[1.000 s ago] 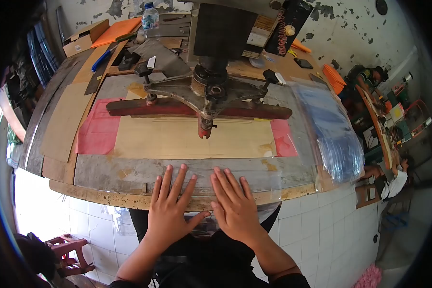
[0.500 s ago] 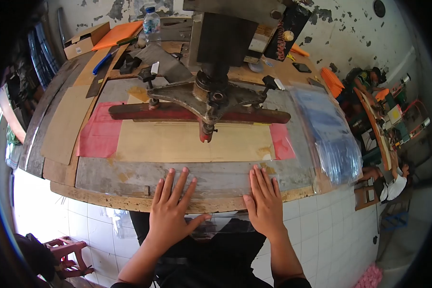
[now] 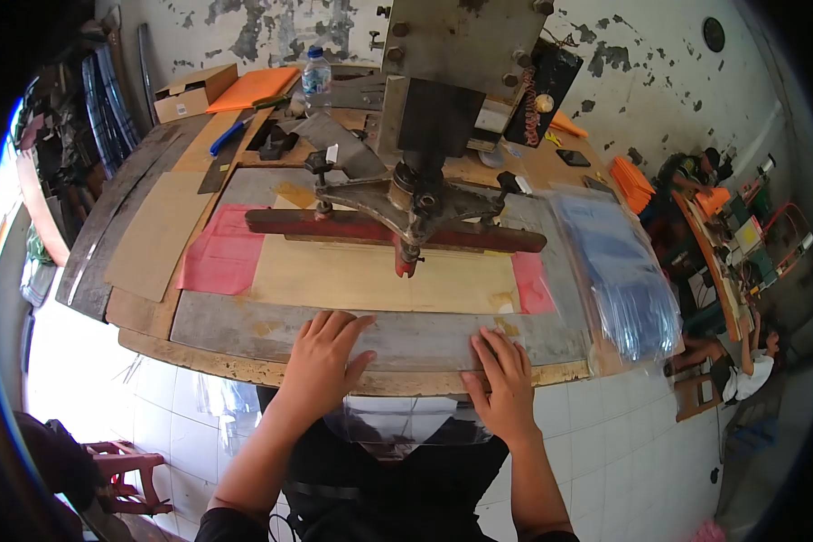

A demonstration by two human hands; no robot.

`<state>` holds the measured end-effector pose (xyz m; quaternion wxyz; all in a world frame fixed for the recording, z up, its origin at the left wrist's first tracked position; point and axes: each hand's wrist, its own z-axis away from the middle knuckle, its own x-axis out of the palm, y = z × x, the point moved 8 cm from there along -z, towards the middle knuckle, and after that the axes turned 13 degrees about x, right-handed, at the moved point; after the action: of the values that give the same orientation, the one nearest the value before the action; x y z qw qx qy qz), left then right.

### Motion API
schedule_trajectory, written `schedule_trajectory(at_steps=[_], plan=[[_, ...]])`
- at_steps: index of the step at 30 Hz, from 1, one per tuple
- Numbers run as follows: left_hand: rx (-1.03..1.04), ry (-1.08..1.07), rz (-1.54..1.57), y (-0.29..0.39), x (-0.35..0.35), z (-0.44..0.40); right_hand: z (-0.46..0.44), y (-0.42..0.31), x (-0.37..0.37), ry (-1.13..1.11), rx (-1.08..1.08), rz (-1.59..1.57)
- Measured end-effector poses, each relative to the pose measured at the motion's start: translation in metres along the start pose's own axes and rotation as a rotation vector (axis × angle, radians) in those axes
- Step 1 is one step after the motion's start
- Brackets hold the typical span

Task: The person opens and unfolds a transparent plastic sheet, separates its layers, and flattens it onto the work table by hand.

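My left hand (image 3: 321,366) rests at the front of the grey metal plate (image 3: 235,334), fingers bent and leaning right, thumb apart. To its right, my right hand (image 3: 504,388) lies at the front edge with its fingers loosely spread. Both touch a clear plastic sheet (image 3: 406,420) that hangs over the table edge between them; how far it reaches onto the plate is hard to see. Beyond my fingers is a cream-coloured strip (image 3: 343,280) with pink pieces at both ends. Over it hangs the press head (image 3: 411,212) with its long red bar (image 3: 298,222).
A stack of clear plastic sleeves (image 3: 619,262) lies at the right. Brown board (image 3: 158,235), a blue-handled tool (image 3: 228,137), a water bottle (image 3: 316,77) and a cardboard box (image 3: 194,93) sit at left and back. Two people work at the far right.
My left hand has moved forward on the plate, its spread fingers now bent and turned right. My right hand's fingers have bent slightly. The camera view has shifted.
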<state>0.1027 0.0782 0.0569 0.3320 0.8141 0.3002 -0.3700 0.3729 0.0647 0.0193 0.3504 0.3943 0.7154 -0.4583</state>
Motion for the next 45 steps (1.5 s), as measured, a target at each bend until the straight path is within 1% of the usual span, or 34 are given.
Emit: schedule_trajectory(at_steps=[2, 3, 5, 6, 8, 9, 11, 12, 13, 15, 16, 18, 19, 21, 22, 24, 28, 31, 33, 34, 35, 37, 38, 39, 43, 45], plan=[[-0.040, 0.031, 0.202, -0.007, 0.001, -0.003, 0.002, -0.003, -0.004, 0.067, -0.001, 0.015], [-0.038, 0.036, 0.193, -0.007, -0.002, -0.006, 0.002, -0.004, -0.004, 0.073, -0.008, 0.011], [-0.183, 0.141, 0.468, -0.017, -0.007, -0.009, 0.003, -0.006, -0.010, 0.173, -0.014, -0.011], [-0.180, 0.141, 0.464, -0.023, -0.006, -0.012, 0.002, -0.008, -0.011, 0.177, -0.014, -0.014], [-0.149, 0.216, 0.416, -0.042, -0.005, -0.016, -0.001, -0.020, -0.015, 0.196, -0.083, -0.024], [-0.147, 0.216, 0.414, -0.047, -0.005, -0.020, -0.004, -0.026, -0.017, 0.198, -0.083, -0.025], [-0.227, 0.249, 0.383, -0.063, -0.009, -0.027, -0.014, -0.037, -0.008, 0.017, -0.099, 0.038], [-0.128, 0.218, 0.282, -0.069, -0.010, -0.033, -0.018, -0.034, 0.002, -0.047, -0.103, 0.059], [-0.126, 0.218, 0.279, -0.073, -0.010, -0.035, -0.019, -0.032, 0.006, -0.044, -0.104, 0.057], [-0.250, 0.105, 0.309, -0.085, -0.004, -0.036, -0.022, -0.028, 0.022, -0.130, -0.080, 0.091], [-0.250, 0.108, 0.304, -0.083, -0.004, -0.034, -0.024, -0.029, 0.023, -0.128, -0.083, 0.089], [-0.047, 0.207, -0.089, -0.054, -0.021, -0.029, -0.029, -0.025, 0.027, -0.122, -0.039, 0.141], [-0.042, 0.204, -0.089, -0.041, -0.024, -0.024, -0.032, -0.024, 0.029, -0.119, -0.034, 0.140], [0.004, 0.025, 0.071, -0.007, -0.014, -0.014, -0.040, -0.016, 0.030, -0.091, 0.035, 0.182], [0.005, 0.020, 0.076, 0.003, -0.009, -0.006, -0.044, -0.013, 0.032, -0.094, 0.041, 0.183], [0.140, -0.071, 0.084, 0.028, 0.007, 0.006, -0.053, -0.003, 0.033, -0.068, 0.113, 0.183], [0.148, -0.124, 0.050, 0.037, 0.020, 0.025, -0.053, -0.006, 0.028, -0.090, 0.130, 0.172], [0.122, -0.199, 0.057, 0.029, 0.028, 0.035, -0.041, -0.016, 0.011, -0.129, 0.070, 0.152], [0.136, -0.253, 0.026, 0.031, 0.032, 0.037, -0.018, -0.040, -0.005, -0.221, -0.060, 0.018], [0.122, -0.262, 0.030, 0.030, 0.033, 0.039, -0.007, -0.047, -0.006, -0.244, -0.077, -0.002], [0.135, -0.279, 0.011, 0.028, 0.035, 0.041, 0.003, -0.047, 0.002, -0.262, -0.080, -0.014], [0.155, -0.296, -0.005, 0.027, 0.037, 0.040, 0.020, -0.041, 0.014, -0.294, -0.115, 0.082], [0.158, -0.303, -0.023, 0.028, 0.039, 0.041, 0.023, -0.035, 0.017, -0.247, -0.109, 0.098], [0.162, -0.307, -0.042, 0.028, 0.040, 0.041, 0.026, -0.031, 0.018, -0.254, -0.107, 0.097], [0.155, -0.338, -0.005, 0.026, 0.036, 0.041, 0.033, -0.029, 0.016, -0.277, -0.100, 0.054], [0.211, -0.356, 0.078, 0.026, 0.033, 0.043, 0.034, -0.026, 0.018, -0.275, -0.110, 0.063]])
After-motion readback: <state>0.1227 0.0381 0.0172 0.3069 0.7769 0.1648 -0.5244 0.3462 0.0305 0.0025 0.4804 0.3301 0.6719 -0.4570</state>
